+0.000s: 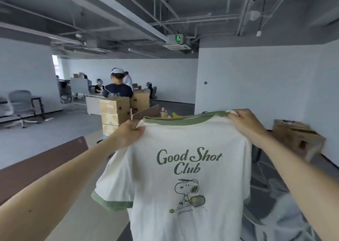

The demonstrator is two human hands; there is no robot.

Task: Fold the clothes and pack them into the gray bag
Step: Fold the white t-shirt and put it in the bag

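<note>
Head view shows a white T-shirt held up in the air in front of the person, hanging straight down from its two shoulders with the printed side toward the camera. The left hand grips the shirt's left shoulder just beside the green collar, its fingers curled tight and bunching the cloth. The right hand pinches the other shoulder at the collar's end, fingers clamped over the top edge. Both bare forearms reach up and forward from the bottom corners. The shirt reads "Good Shot Club" in green, with a cartoon dog swinging a racket below; the short sleeves end in green cuffs, the left cuff plainly in view. The hem runs out of the bottom of the frame. To the lower left lies a brown desk. To the lower right, behind the right forearm, sits crumpled gray fabric, blurred; I cannot tell whether it is the bag. A cardboard box stands by the right wall. Farther back are stacked cardboard boxes, a standing person in a dark top, and an office chair.
</note>
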